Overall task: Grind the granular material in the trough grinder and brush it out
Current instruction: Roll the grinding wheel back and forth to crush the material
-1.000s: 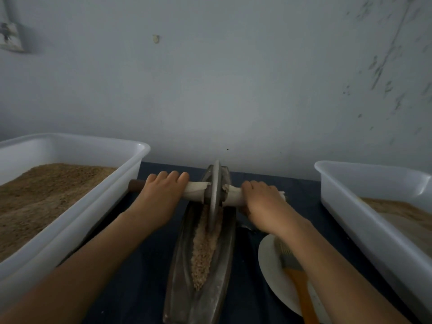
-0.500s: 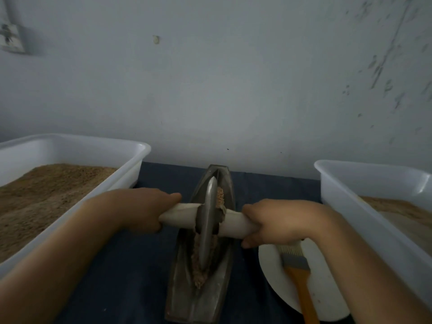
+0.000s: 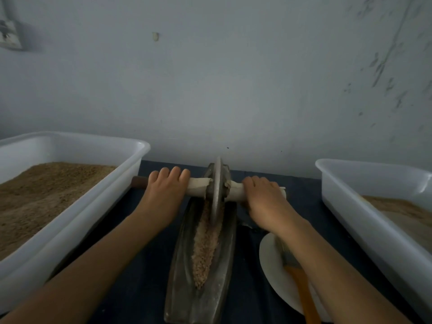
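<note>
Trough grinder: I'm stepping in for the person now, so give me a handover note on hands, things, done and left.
Left hand and right hand each lie over the axle handle, wheel at the trough's far end.
Coarse grain lies along the trough.
Brush rests on the plate, untouched.
Done: rolling under way.
Left: finish grinding, then brush out.

White plastic tub (image 3: pixel 131 174), left side of the dark blue table cover (image 3: pixel 140 288): filled with brown granular matter. Second white plastic tub (image 3: pixel 364 220), right side: partly filled with the same. Pale grey wall (image 3: pixel 233 78) behind, scuffed at right; small fixture (image 3: pixel 9 36) at upper left.
</note>
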### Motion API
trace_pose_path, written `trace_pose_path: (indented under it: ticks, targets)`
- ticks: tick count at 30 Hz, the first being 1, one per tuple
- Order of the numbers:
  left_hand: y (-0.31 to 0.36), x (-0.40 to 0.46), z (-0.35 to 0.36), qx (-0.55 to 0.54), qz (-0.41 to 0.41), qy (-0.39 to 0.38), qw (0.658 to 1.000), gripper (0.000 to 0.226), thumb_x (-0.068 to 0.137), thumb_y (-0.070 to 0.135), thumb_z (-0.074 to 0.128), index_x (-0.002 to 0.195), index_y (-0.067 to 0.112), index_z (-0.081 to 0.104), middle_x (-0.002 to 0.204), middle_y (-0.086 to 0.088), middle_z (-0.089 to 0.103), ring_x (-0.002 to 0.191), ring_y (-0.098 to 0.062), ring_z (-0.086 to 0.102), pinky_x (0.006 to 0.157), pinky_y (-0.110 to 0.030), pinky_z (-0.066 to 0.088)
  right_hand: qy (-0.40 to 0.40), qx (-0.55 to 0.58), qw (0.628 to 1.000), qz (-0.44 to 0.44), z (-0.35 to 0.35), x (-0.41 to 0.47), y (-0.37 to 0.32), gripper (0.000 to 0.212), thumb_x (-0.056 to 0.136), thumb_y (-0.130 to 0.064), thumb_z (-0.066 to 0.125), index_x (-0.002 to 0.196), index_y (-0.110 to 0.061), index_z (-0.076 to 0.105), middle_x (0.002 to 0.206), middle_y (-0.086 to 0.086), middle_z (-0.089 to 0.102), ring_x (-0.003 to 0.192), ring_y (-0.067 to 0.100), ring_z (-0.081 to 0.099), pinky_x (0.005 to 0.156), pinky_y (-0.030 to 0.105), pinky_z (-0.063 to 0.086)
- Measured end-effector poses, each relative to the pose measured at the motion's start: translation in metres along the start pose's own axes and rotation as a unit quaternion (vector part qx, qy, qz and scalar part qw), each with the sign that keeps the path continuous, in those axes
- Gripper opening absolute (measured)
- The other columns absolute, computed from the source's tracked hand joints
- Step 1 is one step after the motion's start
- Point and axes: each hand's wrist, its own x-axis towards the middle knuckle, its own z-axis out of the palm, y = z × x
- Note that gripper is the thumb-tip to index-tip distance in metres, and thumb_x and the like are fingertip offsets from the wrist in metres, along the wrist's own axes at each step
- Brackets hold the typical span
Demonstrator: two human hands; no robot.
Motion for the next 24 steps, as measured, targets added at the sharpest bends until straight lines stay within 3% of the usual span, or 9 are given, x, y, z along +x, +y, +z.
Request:
trace_pose_path:
  ticks: [4, 8, 11, 13, 16, 20, 24]
  targets:
    - [-0.007, -0.004, -0.011, -0.019, 0.028, -0.065, 0.997, 0.041, 0.088, 0.021, 0.055, 0.123, 0.023, 0.033, 0.121, 0.003, 0.047, 0.110, -0.016, 0.047, 0.095, -0.031, 0.035, -0.083, -0.002, 0.996, -0.019, -0.018, -0.006, -0.004, 0.026, 0.092, -0.017, 0.051, 0.116, -0.011, 0.044, 0.115, 0.008, 0.052, 0.103, 0.024, 0.048, 0.074, 0.031, 0.027]
    - [-0.015, -0.011, -0.040, -0.067, 0.066, -0.230, 0.969, 0.041, 0.091, 0.024, 0.056, 0.125, 0.026, 0.032, 0.123, 0.005, 0.049, 0.109, -0.011, 0.050, 0.096, -0.028, 0.039, -0.228, 0.056, 0.971, -0.035, -0.052, -0.018, -0.014, 0.035, 0.093, -0.027, 0.055, 0.120, -0.009, 0.043, 0.119, 0.008, 0.052, 0.101, 0.021, 0.050, 0.069, 0.026, 0.032]
    - [-0.020, -0.020, -0.061, -0.093, 0.099, -0.327, 0.935, 0.032, 0.092, 0.023, 0.056, 0.107, 0.032, 0.028, 0.104, 0.008, 0.048, 0.092, -0.006, 0.046, 0.084, -0.020, 0.036, -0.295, 0.066, 0.950, -0.071, -0.072, -0.026, -0.019, 0.042, 0.091, -0.036, 0.057, 0.121, -0.010, 0.045, 0.116, 0.006, 0.054, 0.089, 0.014, 0.046, 0.053, 0.017, 0.030]
    - [-0.020, -0.023, -0.070, -0.083, 0.117, -0.359, 0.922, 0.034, 0.092, 0.023, 0.054, 0.099, 0.032, 0.023, 0.096, 0.009, 0.044, 0.089, -0.007, 0.045, 0.081, -0.020, 0.035, -0.314, 0.067, 0.943, -0.082, -0.077, -0.031, -0.019, 0.041, 0.091, -0.038, 0.057, 0.120, -0.011, 0.046, 0.107, 0.004, 0.053, 0.086, 0.012, 0.045, 0.053, 0.014, 0.029]
    - [-0.018, -0.022, -0.073, -0.079, 0.113, -0.359, 0.923, 0.030, 0.092, 0.023, 0.054, 0.104, 0.030, 0.028, 0.098, 0.008, 0.044, 0.090, -0.008, 0.045, 0.082, -0.021, 0.036, -0.330, 0.073, 0.938, -0.075, -0.076, -0.031, -0.016, 0.041, 0.091, -0.039, 0.056, 0.119, -0.012, 0.047, 0.099, 0.000, 0.048, 0.086, 0.012, 0.045, 0.056, 0.016, 0.031]
    - [-0.015, -0.014, -0.058, -0.057, 0.081, -0.316, 0.943, 0.038, 0.092, 0.021, 0.055, 0.122, 0.022, 0.032, 0.116, 0.002, 0.049, 0.104, -0.013, 0.050, 0.090, -0.026, 0.040, -0.307, 0.074, 0.947, -0.049, -0.063, -0.022, -0.015, 0.039, 0.091, -0.035, 0.057, 0.119, -0.009, 0.044, 0.107, 0.006, 0.052, 0.088, 0.014, 0.046, 0.054, 0.019, 0.031]
    - [-0.013, -0.002, -0.030, -0.038, 0.036, -0.231, 0.972, 0.040, 0.091, 0.019, 0.054, 0.124, 0.019, 0.032, 0.126, -0.002, 0.046, 0.115, -0.021, 0.047, 0.096, -0.035, 0.038, -0.173, 0.051, 0.983, -0.011, -0.035, -0.010, -0.011, 0.031, 0.092, -0.021, 0.054, 0.118, -0.008, 0.044, 0.117, 0.009, 0.052, 0.103, 0.023, 0.050, 0.071, 0.028, 0.030]
